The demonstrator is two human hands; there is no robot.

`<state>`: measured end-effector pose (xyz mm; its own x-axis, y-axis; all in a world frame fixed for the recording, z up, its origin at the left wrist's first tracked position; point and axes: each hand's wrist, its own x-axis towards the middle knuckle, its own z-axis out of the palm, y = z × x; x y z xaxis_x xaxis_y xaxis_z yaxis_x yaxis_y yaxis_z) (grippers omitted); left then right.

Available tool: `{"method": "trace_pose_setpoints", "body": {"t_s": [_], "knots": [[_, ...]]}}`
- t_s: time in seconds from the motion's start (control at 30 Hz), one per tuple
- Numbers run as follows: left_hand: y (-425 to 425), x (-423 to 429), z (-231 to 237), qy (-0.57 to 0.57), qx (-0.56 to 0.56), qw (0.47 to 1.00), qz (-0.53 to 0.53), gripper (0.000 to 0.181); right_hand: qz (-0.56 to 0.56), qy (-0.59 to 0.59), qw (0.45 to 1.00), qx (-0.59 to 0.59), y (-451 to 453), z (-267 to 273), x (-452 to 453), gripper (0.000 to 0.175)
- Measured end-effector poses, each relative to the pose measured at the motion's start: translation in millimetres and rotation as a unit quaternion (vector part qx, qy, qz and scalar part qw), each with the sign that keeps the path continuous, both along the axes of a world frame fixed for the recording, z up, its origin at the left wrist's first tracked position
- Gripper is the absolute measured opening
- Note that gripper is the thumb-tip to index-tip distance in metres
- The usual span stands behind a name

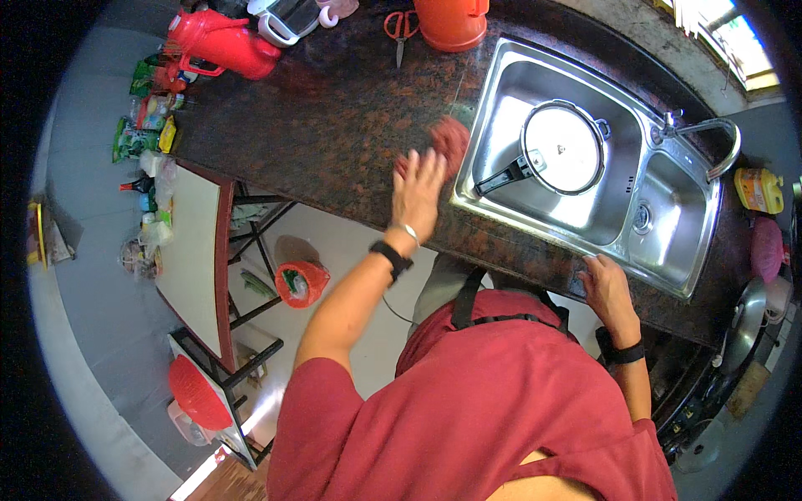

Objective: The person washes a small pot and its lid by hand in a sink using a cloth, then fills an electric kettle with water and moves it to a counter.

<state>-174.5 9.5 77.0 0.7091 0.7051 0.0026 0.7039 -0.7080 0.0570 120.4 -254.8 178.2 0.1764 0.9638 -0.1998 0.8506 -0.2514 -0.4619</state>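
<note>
My left hand (418,188) lies over a crumpled red cloth (450,143) on the dark speckled stone countertop (313,131). Its fingers stretch across the cloth, and both look blurred. My right hand (606,285) rests at the counter's front edge beside the sink rim, fingers loosely bent, with nothing visible in it. To the right of the cloth is a stainless steel double-bowl sink (495,119). A pressure cooker lid (562,148), or a lidded pot, with a black handle (501,177) sits in the larger bowl.
A curved faucet (720,128) stands over the smaller bowl. Scissors (400,34) and an orange container (452,25) are at the counter's back. A red thermos jug (219,44) lies far left. A yellow jug (759,190) stands right of the sink.
</note>
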Motion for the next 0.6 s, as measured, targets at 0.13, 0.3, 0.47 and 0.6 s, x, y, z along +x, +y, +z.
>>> {"method": "trace_pose_setpoints", "body": {"t_s": [0.13, 0.3, 0.47, 0.6], "knots": [[-82, -1, 13, -0.089, -0.05, 0.995, -0.007, 0.054, 0.013, 0.018, 1.0, -0.009, -9, 14, 11, 0.02], [-92, 16, 31, -0.231, -0.194, 0.948, 0.099, 0.039, 0.01, 0.062, 0.997, 0.04, -11, 29, 24, 0.019], [-96, 87, 70, -0.389, -0.384, 0.834, 0.075, 0.035, -0.02, 0.221, 0.972, 0.082, 28, 36, 12, 0.065], [-96, 148, 110, -0.384, -0.567, 0.729, -0.007, 0.041, -0.085, 0.354, 0.917, 0.164, 53, 13, 5, 0.071]]}}
